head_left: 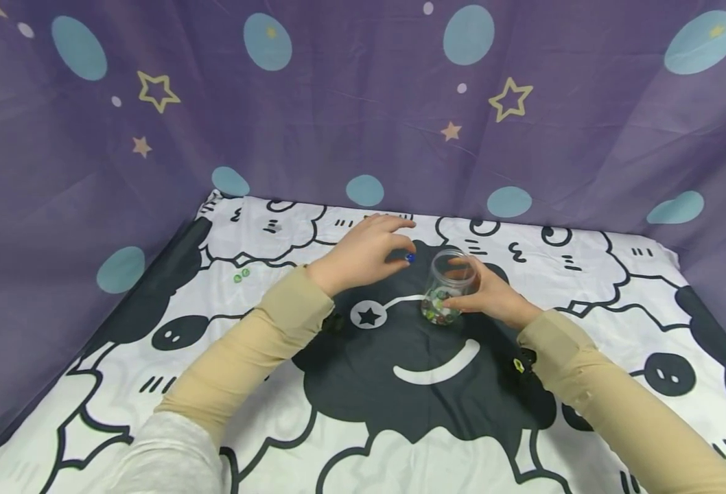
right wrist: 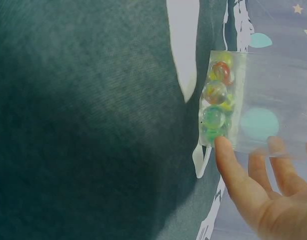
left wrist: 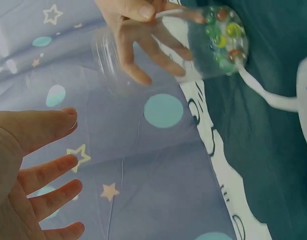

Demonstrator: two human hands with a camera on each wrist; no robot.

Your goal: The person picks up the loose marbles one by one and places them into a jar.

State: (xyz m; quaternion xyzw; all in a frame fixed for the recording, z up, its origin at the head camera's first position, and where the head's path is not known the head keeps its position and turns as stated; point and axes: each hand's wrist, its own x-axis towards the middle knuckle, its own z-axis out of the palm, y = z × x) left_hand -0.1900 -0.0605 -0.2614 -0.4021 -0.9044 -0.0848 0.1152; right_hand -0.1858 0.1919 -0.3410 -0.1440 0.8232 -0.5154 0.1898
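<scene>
In the head view my left hand (head_left: 372, 250) hovers left of the jar's mouth, a dark blue marble (head_left: 410, 258) pinched at its thumb and fingertip. From the left wrist, that hand (left wrist: 36, 175) shows its other fingers spread, and the marble is hidden. A clear jar (head_left: 432, 278) stands upright with no lid visible, gripped round its side by my right hand (head_left: 486, 291). At the jar's bottom lie several glass marbles (right wrist: 216, 95) in green, yellow and orange-red swirls. My right hand (right wrist: 258, 195) has its fingers along the jar's wall in the right wrist view.
Two small green marbles (head_left: 241, 275) lie on the cloth to the left, beyond my left forearm. A black-and-white cartoon cloth (head_left: 338, 384) covers the table. Purple curtains (head_left: 363, 123) with stars and dots hang behind and at both sides.
</scene>
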